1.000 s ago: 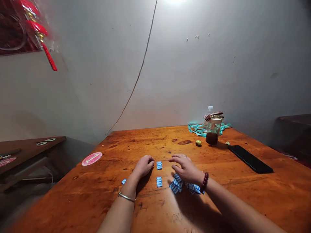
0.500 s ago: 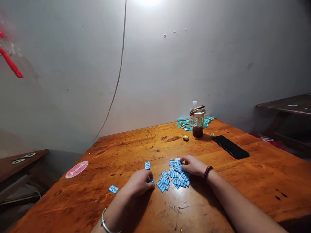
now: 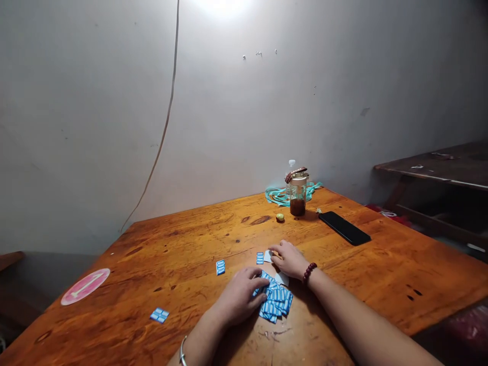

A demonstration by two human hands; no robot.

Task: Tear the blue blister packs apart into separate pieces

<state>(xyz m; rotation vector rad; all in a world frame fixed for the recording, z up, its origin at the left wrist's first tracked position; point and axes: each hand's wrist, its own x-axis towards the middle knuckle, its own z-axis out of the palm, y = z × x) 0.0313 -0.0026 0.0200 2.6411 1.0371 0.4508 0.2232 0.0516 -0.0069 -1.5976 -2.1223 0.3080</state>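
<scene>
A heap of small blue-and-white cards lies on the wooden table. My left hand rests on the heap's left side, fingers spread over the cards. Just behind the heap, my right hand has its fingers apart, with fingertips on a white card lying flat. Another white card sits under the right palm's near edge. One blue card lies left of my right fingertips. Farther left are a small blue group and another group, both apart from the heap.
A lidded jar of dark liquid stands at the back, with a clear bottle and turquoise ribbon behind. A small yellow-green object and black phone lie nearby. A pink round sticker is at left.
My left hand has moved right onto the heap, which is now more gathered. White cards now show beneath and beside my right hand, whose fingers have spread. The view has shifted right.
</scene>
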